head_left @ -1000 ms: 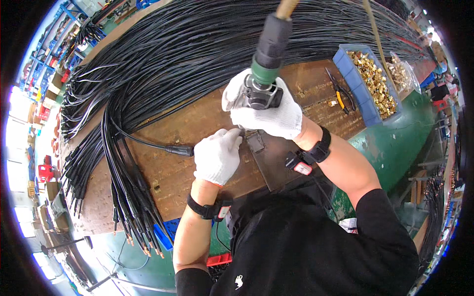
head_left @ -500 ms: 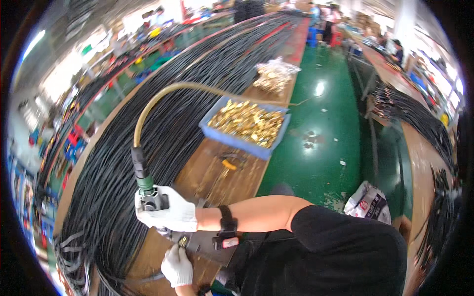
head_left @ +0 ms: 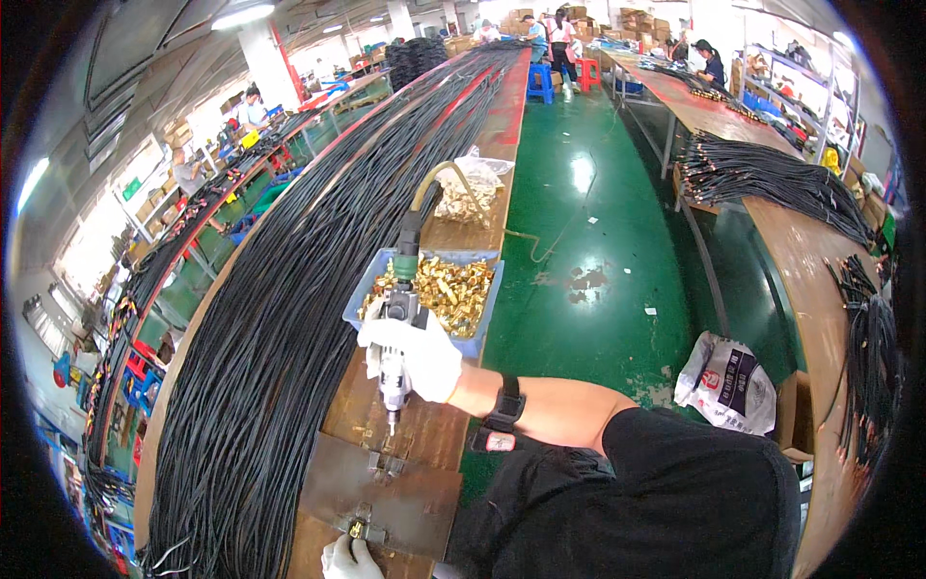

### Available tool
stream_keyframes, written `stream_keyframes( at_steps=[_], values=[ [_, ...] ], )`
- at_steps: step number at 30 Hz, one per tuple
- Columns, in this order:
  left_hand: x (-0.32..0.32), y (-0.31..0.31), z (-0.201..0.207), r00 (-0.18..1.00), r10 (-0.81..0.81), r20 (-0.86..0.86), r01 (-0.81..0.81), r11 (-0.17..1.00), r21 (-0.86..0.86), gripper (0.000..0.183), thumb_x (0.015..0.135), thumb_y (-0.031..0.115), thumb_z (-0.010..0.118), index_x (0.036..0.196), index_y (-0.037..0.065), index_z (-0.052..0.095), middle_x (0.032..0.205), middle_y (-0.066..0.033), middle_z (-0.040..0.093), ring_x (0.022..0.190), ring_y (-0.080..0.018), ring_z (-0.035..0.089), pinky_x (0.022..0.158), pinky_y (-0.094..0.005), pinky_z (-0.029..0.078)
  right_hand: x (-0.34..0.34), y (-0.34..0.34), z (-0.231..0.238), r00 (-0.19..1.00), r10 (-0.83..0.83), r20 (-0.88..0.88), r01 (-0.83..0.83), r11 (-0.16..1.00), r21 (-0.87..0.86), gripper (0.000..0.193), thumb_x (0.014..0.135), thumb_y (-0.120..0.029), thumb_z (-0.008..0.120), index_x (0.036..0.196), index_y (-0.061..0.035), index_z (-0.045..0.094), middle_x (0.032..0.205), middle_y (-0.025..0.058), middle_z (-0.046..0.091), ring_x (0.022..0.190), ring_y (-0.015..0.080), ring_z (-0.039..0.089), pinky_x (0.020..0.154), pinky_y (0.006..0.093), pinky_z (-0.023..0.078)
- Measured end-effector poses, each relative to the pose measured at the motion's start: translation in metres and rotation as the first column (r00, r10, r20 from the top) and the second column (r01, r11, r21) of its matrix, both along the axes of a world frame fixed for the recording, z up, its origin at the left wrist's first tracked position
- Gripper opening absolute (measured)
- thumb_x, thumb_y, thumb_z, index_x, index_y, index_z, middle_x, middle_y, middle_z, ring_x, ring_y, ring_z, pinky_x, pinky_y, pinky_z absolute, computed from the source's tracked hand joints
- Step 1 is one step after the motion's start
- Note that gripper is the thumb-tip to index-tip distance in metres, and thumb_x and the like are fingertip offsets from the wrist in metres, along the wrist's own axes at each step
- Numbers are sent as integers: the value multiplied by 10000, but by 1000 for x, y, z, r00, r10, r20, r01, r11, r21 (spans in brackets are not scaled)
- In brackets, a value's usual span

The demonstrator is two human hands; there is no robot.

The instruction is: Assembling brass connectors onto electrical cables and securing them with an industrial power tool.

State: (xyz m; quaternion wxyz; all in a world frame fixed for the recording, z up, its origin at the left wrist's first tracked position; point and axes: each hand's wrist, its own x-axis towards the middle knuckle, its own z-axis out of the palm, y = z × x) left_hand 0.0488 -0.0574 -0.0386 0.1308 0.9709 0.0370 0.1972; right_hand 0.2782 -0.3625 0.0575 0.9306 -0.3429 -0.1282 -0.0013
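My right hand [head_left: 424, 357], in a white glove, is wrapped round an upright air screwdriver [head_left: 394, 372] with a green collar and a yellowish hose [head_left: 446, 172] at its top. The tool's bit points down above the wooden tabletop, apart from the metal plate [head_left: 333, 473]. At the lower edge my gloved left hand [head_left: 349, 560] has its fingertips pinched at a small brass fitting [head_left: 356, 529]. This fitting sits at a small metal clamp block [head_left: 367, 513] on the plate. A second block [head_left: 388, 464] is fixed farther up. The left palm and wrist are cut off.
A blue bin [head_left: 358, 307] of brass fittings stands beyond my right hand, with a clear bag of parts [head_left: 468, 198] behind it. Black cables [head_left: 280, 338] cover the table's left side. A white sack [head_left: 725, 384] is on the green floor, right. Another bench [head_left: 762, 246] holds cable bundles.
My right hand has lifted the screwdriver off the clamp area and carried it up and right towards the blue bin. The view has shifted, and my left hand appears lower, by the fitting.
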Motion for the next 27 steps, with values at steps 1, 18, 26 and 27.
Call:
stream_keyframes(
  at_steps=[1,18,26,27],
  values=[
    [-2,2,-1,1000,8,0,-8,1000,-3,298,1008,274,689,1100,17,809,1009,-199,761,925,-406,711,855,-487,569,-4,-9,9,999,22,-27,-24,998,-56,179,951,-186,787,1030,-83,664,804,35,695,606,155,677,534,307,554],
    [-18,-6,36,992,75,-97,-97,966,-241,280,1059,216,650,1266,73,773,1094,-218,753,991,-409,720,902,-465,564,191,-157,-36,921,-240,-307,-89,638,-765,189,948,-227,755,927,-42,720,719,159,673,529,308,629,455,490,498],
    [-8,-11,55,996,77,-37,-85,962,-260,270,1068,194,650,1238,35,786,1140,-199,772,1028,-387,723,941,-452,562,197,-101,-30,888,-381,-255,-22,520,-854,308,960,-294,739,932,10,700,875,191,739,790,299,747,710,453,593],
    [-5,-13,60,997,67,-30,-72,961,-268,269,1069,191,648,1237,33,786,1128,-200,772,1021,-386,722,935,-454,563,195,-98,-29,896,-408,-175,-42,315,-948,327,949,-313,735,954,12,705,906,213,751,862,324,766,770,453,607]
  ],
)
